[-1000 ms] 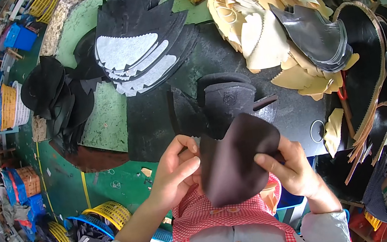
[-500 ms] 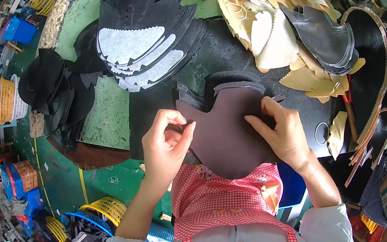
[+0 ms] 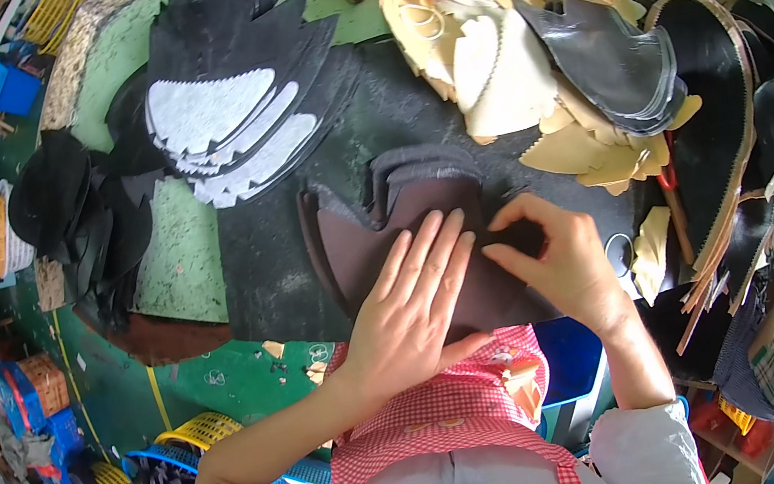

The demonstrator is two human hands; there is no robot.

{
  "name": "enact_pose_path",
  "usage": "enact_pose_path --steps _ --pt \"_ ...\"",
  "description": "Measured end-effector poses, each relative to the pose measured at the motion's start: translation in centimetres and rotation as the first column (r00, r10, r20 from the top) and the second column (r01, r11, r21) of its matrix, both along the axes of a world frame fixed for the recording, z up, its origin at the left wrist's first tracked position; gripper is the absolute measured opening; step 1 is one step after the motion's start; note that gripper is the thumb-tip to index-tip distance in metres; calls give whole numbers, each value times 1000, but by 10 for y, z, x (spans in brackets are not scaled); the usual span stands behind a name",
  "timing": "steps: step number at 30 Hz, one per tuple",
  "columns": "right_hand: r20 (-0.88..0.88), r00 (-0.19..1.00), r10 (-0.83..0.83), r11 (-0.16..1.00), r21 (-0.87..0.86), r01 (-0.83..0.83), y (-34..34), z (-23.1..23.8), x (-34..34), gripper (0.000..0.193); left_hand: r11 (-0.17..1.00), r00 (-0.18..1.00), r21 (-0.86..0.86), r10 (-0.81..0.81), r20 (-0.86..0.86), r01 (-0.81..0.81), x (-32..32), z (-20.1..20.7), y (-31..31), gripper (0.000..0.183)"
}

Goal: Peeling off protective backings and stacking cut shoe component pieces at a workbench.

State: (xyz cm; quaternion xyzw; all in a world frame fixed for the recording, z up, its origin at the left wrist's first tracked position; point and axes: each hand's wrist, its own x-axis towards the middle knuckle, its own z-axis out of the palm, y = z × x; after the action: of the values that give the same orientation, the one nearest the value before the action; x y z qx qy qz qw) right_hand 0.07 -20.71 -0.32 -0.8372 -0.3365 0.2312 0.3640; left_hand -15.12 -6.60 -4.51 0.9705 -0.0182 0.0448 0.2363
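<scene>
A dark brown shoe-upper piece (image 3: 360,231) lies on the black work mat, atop similar curved pieces whose dark edges show at its far side. My left hand (image 3: 414,304) rests flat on it, fingers stretched together toward the far right. At the piece's right edge is my right hand (image 3: 556,256), its thumb and forefinger curved with a gap between their tips. Its other fingers are partly hidden. The near end of the brown piece is covered by my left hand.
Black pieces with white backing (image 3: 214,107) lie stacked at the far left, beside loose black pieces (image 3: 85,219). Cream and tan pieces (image 3: 506,66) are heaped at the far right, with black shiny pieces (image 3: 612,64) on them. Yellow baskets (image 3: 199,431) stand at the lower left.
The brown piece has been lowered onto the pieces on the mat. My left hand has opened from a pinch and moved right, flat onto it. My right hand has drawn back to its edge.
</scene>
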Motion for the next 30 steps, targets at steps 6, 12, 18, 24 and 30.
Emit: enact_pose_path --steps 6,12,18,24,30 --pt "327 918 -223 975 56 217 -23 -23 8 22 990 992 97 -111 63 104 1 2 5 63" --pt "449 766 460 883 -145 -446 -33 -48 -50 99 973 997 219 67 37 -74 14 -3 34 78" --pt "485 750 450 860 -9 -510 -5 -22 -30 95 955 981 222 189 53 -196 4 -5 42 105" --pt "636 734 239 971 -181 -160 7 -43 4 87 955 987 247 161 26 -162 -2 -2 42 98" --pt "711 698 -85 951 266 -156 -32 -4 44 43 949 918 205 153 366 -240 -8 24 95 69"
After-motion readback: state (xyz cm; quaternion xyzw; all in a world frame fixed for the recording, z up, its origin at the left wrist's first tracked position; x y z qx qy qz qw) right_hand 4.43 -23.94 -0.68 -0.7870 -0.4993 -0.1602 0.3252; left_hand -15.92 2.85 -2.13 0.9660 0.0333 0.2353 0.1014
